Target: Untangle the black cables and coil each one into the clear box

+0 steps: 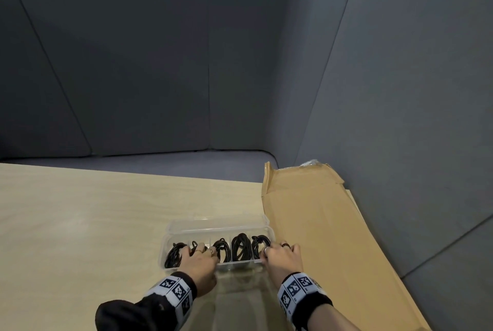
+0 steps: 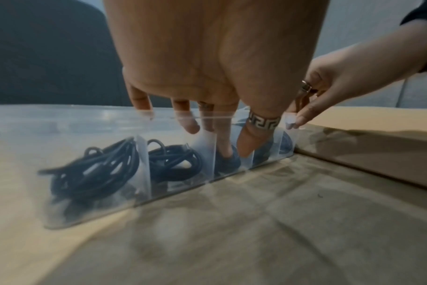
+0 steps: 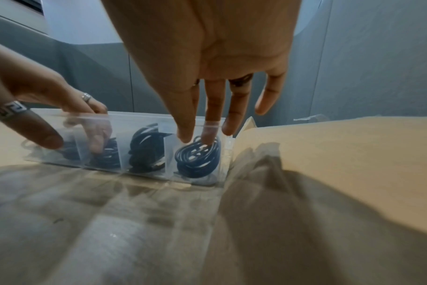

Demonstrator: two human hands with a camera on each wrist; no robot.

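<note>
A clear box with several compartments lies on the table, its lid open behind it. Each compartment in view holds a coiled black cable; two coils fill the left end, and another cable fills the rightmost one. My left hand reaches over the near wall left of the middle, fingers inside, ringed thumb outside. At the right end my right hand pinches the wall the same way, its index finger on the rightmost coil.
A long sheet of brown cardboard lies along the right side, touching the box's right end. The pale wooden table stretches to the left and back. Grey padded walls close in behind and on the right.
</note>
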